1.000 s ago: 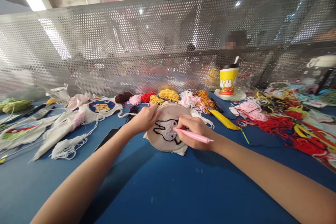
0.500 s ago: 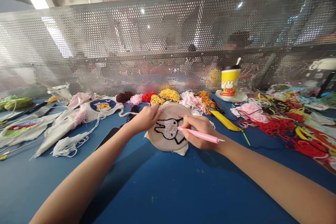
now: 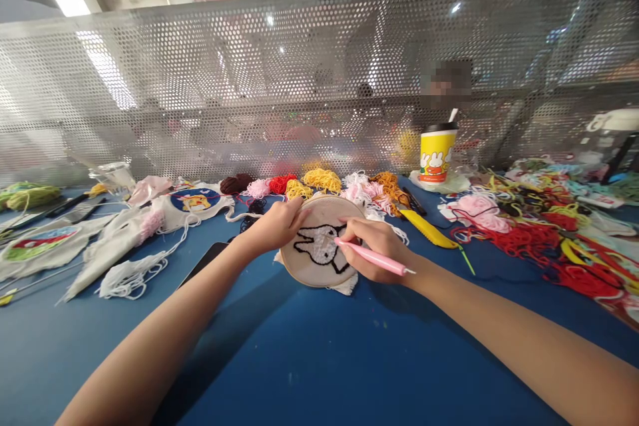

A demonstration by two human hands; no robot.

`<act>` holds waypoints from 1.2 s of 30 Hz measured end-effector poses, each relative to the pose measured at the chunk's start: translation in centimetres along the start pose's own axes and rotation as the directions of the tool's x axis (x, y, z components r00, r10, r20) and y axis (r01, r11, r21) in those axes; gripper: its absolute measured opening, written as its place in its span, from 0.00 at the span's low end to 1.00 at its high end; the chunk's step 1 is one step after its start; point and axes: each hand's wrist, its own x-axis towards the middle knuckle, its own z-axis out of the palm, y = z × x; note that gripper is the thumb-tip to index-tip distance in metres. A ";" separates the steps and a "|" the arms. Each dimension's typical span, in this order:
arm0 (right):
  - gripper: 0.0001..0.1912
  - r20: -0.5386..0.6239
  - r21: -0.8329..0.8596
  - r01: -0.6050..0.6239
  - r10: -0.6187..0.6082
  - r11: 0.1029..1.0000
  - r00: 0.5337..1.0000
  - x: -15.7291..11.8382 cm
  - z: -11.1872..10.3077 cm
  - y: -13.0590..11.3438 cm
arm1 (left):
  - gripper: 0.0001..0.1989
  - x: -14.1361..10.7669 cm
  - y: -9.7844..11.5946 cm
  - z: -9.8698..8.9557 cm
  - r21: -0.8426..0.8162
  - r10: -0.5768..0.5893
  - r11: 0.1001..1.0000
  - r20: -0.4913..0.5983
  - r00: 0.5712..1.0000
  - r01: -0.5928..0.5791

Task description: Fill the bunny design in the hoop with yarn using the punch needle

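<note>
A round embroidery hoop [image 3: 319, 274] holds white cloth with a black-outlined rabbit, its head partly covered in white yarn. My left hand [image 3: 280, 223] grips the hoop's upper left rim, thumb on the cloth. In my right hand [image 3: 373, 249] is a pink punch needle pen [image 3: 379, 261], pinched between fingers and thumb. Its front end is at the rabbit's face, and its back end points to the lower right. The needle tip is too small to make out.
Yarn bundles [image 3: 322, 180] lie behind the hoop, with a yellow cutter [image 3: 429, 229] and a yellow cup [image 3: 437, 156] to the right. Tangled red yarn [image 3: 534, 239] is farther right. A dark phone [image 3: 204, 261] and embroidered cloths [image 3: 194, 203] lie at left.
My right hand and the pink pen have shifted slightly left, and the pen's back end has moved left and a little down. The left hand and hoop look unchanged.
</note>
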 end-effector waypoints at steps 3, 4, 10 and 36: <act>0.06 -0.001 -0.021 0.024 -0.024 0.999 1.000 0.1 0.2 0.1 | 0.13 0.0 0.1 -0.1 -0.002 0.004 1.000 -0.002 1.000 -0.004; 0.06 0.001 -0.028 0.033 -0.033 0.999 0.999 0.2 0.2 0.1 | 0.13 0.0 0.2 -0.1 -0.002 0.006 1.000 -0.003 1.000 -0.006; 0.08 0.039 -0.084 0.104 -0.102 0.991 0.994 0.1 0.7 0.3 | 0.12 -0.1 0.6 -0.4 0.009 0.015 1.000 -0.009 1.000 -0.015; 0.08 -0.008 -0.092 0.048 -0.049 0.995 0.999 -0.1 0.8 -0.5 | 0.12 -0.3 2.5 -1.4 0.031 0.075 0.997 -0.010 0.997 -0.075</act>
